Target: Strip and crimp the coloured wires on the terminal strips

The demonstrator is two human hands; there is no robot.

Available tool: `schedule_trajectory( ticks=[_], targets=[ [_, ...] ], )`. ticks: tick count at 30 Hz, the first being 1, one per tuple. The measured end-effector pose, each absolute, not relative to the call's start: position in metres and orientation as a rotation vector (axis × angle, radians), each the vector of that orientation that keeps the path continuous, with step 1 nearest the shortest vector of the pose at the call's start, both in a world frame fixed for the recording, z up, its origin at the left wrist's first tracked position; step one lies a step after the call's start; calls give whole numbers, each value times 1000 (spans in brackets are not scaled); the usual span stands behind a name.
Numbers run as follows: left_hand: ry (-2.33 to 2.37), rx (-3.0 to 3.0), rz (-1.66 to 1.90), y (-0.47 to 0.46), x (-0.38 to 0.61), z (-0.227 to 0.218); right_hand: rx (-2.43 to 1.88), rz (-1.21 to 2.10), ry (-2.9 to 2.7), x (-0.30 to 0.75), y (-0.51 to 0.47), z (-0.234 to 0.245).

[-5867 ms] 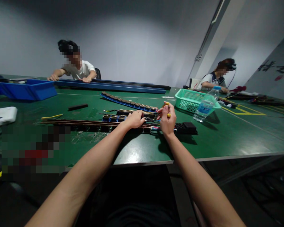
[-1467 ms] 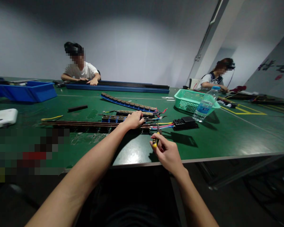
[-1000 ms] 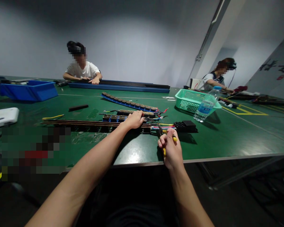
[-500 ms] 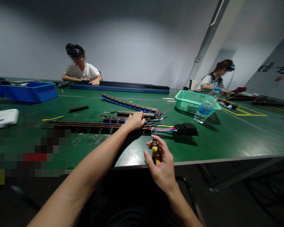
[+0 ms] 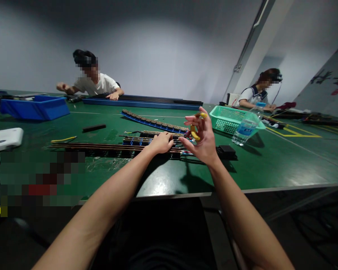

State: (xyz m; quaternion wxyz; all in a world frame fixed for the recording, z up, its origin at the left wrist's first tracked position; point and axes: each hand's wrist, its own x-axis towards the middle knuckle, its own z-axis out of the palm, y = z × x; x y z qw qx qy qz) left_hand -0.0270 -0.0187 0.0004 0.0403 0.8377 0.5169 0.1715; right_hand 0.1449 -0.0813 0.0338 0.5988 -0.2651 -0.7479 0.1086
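My left hand [image 5: 161, 143] presses down on the long rail strip [image 5: 109, 148] with copper-coloured lines, its fingers curled over the edge. Short blue-and-black rail pieces [image 5: 135, 141] lie just behind it. My right hand [image 5: 204, 144] is raised over the strip's right end, fingers curled round pliers with yellow-and-black handles [image 5: 195, 134]; their jaws are hard to make out. Below that hand, coloured wires [image 5: 187, 153] run from the strip to a black connector block [image 5: 227, 151]. A curved rail piece [image 5: 154, 123] with a blue side lies farther back.
A green basket [image 5: 228, 119] and a water bottle [image 5: 246, 126] stand at the right. On the left are a blue bin [image 5: 35, 108], a white device [image 5: 5, 139] and a short black bar [image 5: 94, 128]. Two people work across the table, one beside long blue-and-black profiles [image 5: 143, 102].
My right hand has risen and moved forward with the pliers, from the table's front edge to above the wires. My left hand stays on the strip. One co-worker's arm has swung outward.
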Motion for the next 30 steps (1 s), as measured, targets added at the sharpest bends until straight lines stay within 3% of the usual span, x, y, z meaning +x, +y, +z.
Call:
schedule_trajectory(
  ticks=[8, 18, 30],
  targets=[
    [1593, 2578, 502, -17, -26, 0, -892, 27, -1437, 150, -56, 2],
    [1598, 2578, 482, -17, -26, 1, -744, 493, -1197, 147, -60, 13],
    [1592, 2583, 447, -21, -27, 3, -813, 422, -1463, 145, -63, 3]
  ],
)
